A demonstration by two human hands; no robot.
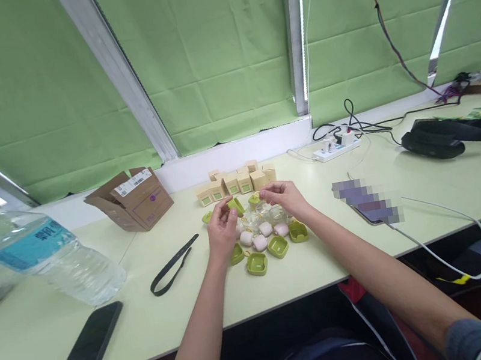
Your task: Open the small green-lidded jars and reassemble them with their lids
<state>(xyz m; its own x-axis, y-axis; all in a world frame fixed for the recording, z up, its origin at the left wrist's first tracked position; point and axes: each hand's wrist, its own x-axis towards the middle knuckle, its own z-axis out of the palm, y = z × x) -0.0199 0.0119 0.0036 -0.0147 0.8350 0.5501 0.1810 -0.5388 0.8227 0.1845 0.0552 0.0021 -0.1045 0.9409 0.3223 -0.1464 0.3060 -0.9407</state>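
My left hand (223,230) has its thumb and fingers closed round a small olive-green cup-like piece (236,207), tilted on its side. The fingertips of my right hand (286,198) are pinched together beside a green lid-like piece (254,200); what they hold, if anything, is too small to tell. Below and between my hands stand several clear cups (278,215), partly hidden. Several pale pink rounded pieces (260,242) lie nearer to me. In front of those, several square green bowls (257,264) sit with their hollows upward. Another green piece (207,217) lies left of my left hand.
Small beige boxes (232,185) stand behind the pieces. An opened cardboard box (139,202), a black strap (174,267), a water bottle (46,253) and a phone (83,357) are leftward. Rightward are a cabled phone (367,202), a power strip (336,149) and a black headset-like object (439,137).
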